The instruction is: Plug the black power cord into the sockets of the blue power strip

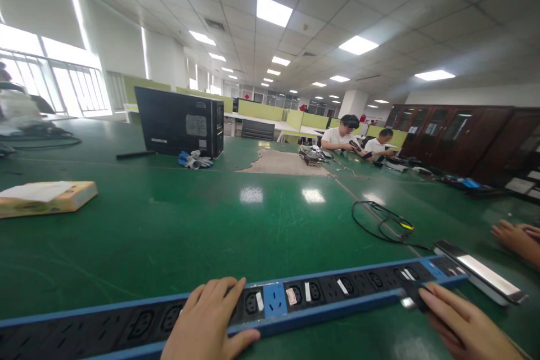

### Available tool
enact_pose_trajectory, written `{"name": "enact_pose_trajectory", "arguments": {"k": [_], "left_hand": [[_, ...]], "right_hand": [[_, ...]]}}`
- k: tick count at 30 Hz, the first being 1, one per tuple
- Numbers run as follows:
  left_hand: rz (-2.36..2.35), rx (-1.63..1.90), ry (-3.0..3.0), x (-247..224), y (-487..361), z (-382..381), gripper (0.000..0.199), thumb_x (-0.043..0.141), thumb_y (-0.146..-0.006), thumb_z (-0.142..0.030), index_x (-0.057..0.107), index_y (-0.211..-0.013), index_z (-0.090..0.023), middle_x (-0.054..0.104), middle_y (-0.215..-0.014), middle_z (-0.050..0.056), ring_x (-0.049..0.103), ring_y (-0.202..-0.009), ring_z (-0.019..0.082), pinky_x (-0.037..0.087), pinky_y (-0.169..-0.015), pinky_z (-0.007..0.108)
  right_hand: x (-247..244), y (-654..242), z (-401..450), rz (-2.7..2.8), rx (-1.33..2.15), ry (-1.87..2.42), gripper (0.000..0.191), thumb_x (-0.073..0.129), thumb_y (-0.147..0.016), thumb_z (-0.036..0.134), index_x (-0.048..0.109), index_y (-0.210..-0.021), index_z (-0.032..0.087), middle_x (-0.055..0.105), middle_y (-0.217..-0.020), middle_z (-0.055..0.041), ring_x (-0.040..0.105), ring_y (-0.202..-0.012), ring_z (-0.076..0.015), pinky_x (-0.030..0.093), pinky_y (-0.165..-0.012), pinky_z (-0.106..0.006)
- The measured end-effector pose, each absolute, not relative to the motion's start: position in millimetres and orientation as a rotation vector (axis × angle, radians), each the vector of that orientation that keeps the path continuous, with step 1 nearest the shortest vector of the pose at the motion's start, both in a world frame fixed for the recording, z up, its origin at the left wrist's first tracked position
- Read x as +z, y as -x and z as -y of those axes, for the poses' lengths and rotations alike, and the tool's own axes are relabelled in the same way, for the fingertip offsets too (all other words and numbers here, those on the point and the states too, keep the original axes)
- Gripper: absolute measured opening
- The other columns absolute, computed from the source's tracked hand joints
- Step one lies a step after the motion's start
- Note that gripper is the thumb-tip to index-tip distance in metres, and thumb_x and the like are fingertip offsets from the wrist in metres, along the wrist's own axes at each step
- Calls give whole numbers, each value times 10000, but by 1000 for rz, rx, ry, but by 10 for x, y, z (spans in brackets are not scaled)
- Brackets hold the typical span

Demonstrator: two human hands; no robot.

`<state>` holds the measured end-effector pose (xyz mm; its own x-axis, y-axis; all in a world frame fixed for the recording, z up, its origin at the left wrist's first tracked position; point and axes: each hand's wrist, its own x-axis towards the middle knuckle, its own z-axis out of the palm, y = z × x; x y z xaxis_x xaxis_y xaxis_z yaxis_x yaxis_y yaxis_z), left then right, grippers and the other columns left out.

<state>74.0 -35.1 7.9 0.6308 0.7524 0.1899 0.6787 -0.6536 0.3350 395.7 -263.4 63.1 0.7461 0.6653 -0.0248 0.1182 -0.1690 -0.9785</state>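
A long blue and black power strip (275, 299) lies across the green table, with white and reddish stickers by some of its sockets. Over its left part rests my left hand (211, 320), fingers across the sockets and thumb apart on the near edge. My right hand (466, 320) pinches a small dark tool (415, 297) with a shiny end, which meets the strip's near side. What kind of tool it is cannot be made out. Beyond the strip's right end sits a flat device (485, 273) with a bright, reflective top.
A black cable (379, 225) is coiled behind the strip. Farther back are a computer tower (181, 124), gloves (194, 160) and a pile of parts (314, 154). A tissue pack (46, 197) sits left. Another person's hands (518, 239) show at right; two people work behind.
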Motion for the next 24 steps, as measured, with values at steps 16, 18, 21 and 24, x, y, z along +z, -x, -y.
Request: {"name": "enact_pose_trajectory", "arguments": {"k": [16,18,21,24], "left_hand": [[-1200,470,-2629,68,-801,369,721,768,-630,-525,592,-1272,-249,619,-1214,87,523,-1136,318,399,-1009,455],[-1200,445,-2624,91,-799,398,715,757,-639,-539,593,-1270,-245,617,-1211,89,518,-1135,320,393,-1007,463],[-1189,416,-2614,113,-785,436,712,742,-652,-553,592,-1271,-235,612,-1210,90,513,-1134,315,388,-1009,464],[-1177,428,-2629,114,-777,452,691,718,-681,-548,583,-1280,-231,609,-1217,88,510,-1139,307,375,-1022,459]], "right_hand": [[154,-3067,1358,1387,117,1930,376,453,-892,525,702,-986,259,734,-951,-46,677,-860,-236,511,-776,-311],[185,-3100,1372,1379,137,1927,379,449,-899,507,700,-1038,260,728,-1024,-44,672,-938,-238,507,-839,-316],[276,-3275,1400,1227,130,1932,414,455,-888,517,707,-1052,233,716,-1076,-58,648,-1017,-252,496,-881,-323],[334,-3478,1467,1085,165,1885,469,452,-871,549,707,-1030,190,723,-1011,-81,662,-918,-251,516,-772,-307]]}}
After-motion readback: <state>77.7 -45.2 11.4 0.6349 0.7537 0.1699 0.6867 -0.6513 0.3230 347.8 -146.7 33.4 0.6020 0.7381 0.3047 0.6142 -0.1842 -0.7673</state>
